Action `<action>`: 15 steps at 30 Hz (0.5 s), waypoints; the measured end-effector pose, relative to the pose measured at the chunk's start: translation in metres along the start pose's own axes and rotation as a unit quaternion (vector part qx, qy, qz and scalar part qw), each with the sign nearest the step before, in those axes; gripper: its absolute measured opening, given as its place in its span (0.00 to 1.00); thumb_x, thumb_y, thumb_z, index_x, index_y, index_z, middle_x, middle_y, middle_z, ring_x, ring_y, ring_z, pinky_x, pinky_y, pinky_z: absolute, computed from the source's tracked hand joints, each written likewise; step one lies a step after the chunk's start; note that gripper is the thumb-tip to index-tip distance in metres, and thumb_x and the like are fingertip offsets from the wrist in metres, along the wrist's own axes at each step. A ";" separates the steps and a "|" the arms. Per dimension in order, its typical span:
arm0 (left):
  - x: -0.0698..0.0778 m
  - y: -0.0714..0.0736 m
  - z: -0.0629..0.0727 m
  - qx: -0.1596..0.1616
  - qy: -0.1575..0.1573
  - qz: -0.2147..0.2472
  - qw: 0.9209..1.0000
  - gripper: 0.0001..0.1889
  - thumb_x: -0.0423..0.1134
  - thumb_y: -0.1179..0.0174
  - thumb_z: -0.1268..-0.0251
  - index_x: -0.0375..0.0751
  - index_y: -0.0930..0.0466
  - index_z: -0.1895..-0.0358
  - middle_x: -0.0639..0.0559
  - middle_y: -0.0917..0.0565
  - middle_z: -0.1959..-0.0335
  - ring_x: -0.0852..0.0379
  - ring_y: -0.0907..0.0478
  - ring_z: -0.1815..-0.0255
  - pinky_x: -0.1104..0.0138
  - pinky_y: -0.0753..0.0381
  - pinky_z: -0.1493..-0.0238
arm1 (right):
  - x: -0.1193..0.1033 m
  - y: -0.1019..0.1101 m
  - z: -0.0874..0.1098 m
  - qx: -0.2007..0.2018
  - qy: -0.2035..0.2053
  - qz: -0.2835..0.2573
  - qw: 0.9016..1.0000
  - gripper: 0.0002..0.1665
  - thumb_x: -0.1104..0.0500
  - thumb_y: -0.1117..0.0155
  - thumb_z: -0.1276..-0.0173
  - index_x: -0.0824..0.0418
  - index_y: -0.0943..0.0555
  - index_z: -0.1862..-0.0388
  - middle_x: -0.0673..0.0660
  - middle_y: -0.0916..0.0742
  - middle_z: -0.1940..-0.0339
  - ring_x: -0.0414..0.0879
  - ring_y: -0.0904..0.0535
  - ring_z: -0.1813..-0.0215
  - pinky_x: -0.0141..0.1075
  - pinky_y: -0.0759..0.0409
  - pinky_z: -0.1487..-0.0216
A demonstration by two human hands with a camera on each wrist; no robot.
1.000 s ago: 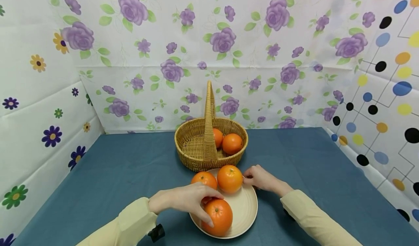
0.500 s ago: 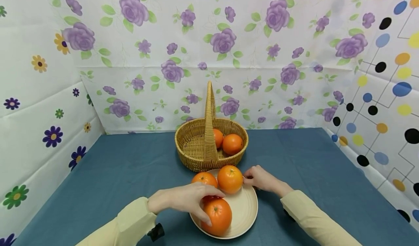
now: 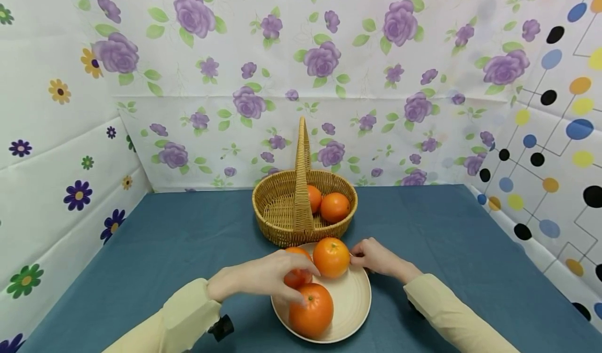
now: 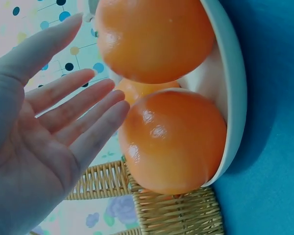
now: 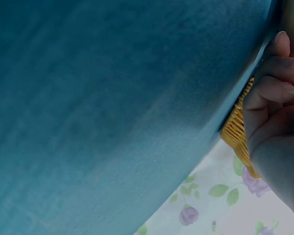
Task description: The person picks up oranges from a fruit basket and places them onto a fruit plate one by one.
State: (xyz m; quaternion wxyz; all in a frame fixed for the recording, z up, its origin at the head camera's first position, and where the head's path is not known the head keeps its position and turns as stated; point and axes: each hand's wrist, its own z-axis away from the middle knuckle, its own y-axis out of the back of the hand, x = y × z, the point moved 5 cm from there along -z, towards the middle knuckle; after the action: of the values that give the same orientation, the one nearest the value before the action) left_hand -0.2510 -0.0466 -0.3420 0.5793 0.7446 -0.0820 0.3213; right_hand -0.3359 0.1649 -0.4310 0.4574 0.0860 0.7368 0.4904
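Observation:
Three oranges share a cream plate: a front orange, a back-left orange partly behind my left hand, and a back-right orange. My left hand hovers over the plate's left side, between the front and back-left oranges, holding nothing. In the left wrist view its fingers are spread and fairly straight, beside the oranges. At the plate's right rim, my right hand pinches the edge with curled fingers; the right wrist view shows the curled fingers, but the plate is mostly cut off there.
Directly behind the plate stands a wicker basket with a tall handle. Two oranges lie in its right half. Blue cloth covers the table, and patterned sheets close off the back and sides.
My left hand has come off the front orange, moving slightly left and up with its fingers loosening. The front orange stays on the plate. My right hand keeps its place at the rim.

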 end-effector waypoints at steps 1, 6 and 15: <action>0.000 0.002 0.000 0.008 -0.005 0.001 1.000 0.21 0.45 0.36 0.45 0.44 0.26 0.48 0.62 0.25 0.56 0.61 0.28 0.56 0.68 0.31 0.53 | 0.000 0.000 0.000 0.000 0.000 0.000 1.000 0.16 0.64 0.44 0.37 0.53 0.25 0.85 0.43 0.31 0.92 0.37 0.37 0.92 0.30 0.36 0.89; 0.001 0.009 0.001 0.039 -0.010 0.032 0.999 0.17 0.42 0.38 0.42 0.44 0.26 0.50 0.57 0.24 0.59 0.59 0.25 0.60 0.68 0.27 0.59 | 0.000 0.000 0.000 0.000 -0.002 0.000 1.000 0.16 0.64 0.43 0.37 0.53 0.25 0.85 0.44 0.30 0.92 0.37 0.36 0.92 0.30 0.36 0.89; 0.002 0.027 0.005 0.111 0.020 0.021 0.993 0.13 0.37 0.40 0.40 0.43 0.26 0.52 0.54 0.23 0.66 0.65 0.27 0.68 0.70 0.26 0.69 | -0.001 0.000 0.000 0.000 0.002 0.000 1.000 0.16 0.64 0.43 0.37 0.53 0.25 0.84 0.44 0.30 0.92 0.37 0.36 0.91 0.30 0.36 0.89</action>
State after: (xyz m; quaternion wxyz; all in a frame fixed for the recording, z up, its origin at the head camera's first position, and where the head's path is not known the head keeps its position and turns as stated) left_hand -0.2605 -0.0591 -0.3196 0.4880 0.7957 -0.0499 0.3552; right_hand -0.3352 0.1646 -0.4306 0.4558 0.0844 0.7378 0.4906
